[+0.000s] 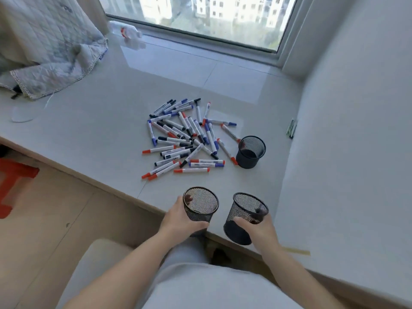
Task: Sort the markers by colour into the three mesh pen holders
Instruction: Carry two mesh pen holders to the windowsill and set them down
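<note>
A heap of white markers (186, 139) with red, blue and black caps lies on the pale window ledge (100, 130). My left hand (178, 220) grips an empty black mesh pen holder (201, 205) at the ledge's front edge. My right hand (258, 230) grips a second mesh holder (246, 216), tilted, just right of the first. A third mesh holder (250, 151) stands upright and empty to the right of the heap, next to a red-capped marker.
A quilted blanket (44, 45) lies at the ledge's back left, a white bottle (126, 31) by the window. A small green object (292, 128) lies by the right wall. A red stool (13, 181) stands on the floor at left.
</note>
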